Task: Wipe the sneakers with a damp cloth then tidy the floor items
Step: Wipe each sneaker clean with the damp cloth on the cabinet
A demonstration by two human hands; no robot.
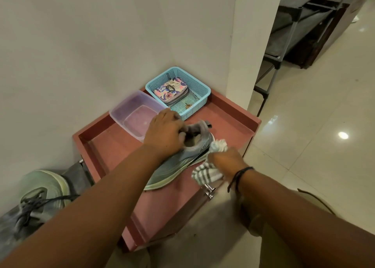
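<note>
A grey-and-teal sneaker (178, 166) lies on its side on the low red cabinet top (113, 146), heel away from me. My left hand (164, 133) grips its collar, fingers inside the opening. My right hand (227, 162) holds a striped white-and-grey cloth (205, 174), pressed against the sneaker's side and sole near the heel. The second sneaker (40, 194), grey with dark laces and a pale green sole, rests at the lower left, beside the cabinet.
A clear plastic tub (121, 113) holding water stands at the back of the cabinet top. Next to it is a blue mesh basket (200, 87) with floral tins inside. White walls close the corner. A dark rack (284, 60) stands right, over glossy floor tiles.
</note>
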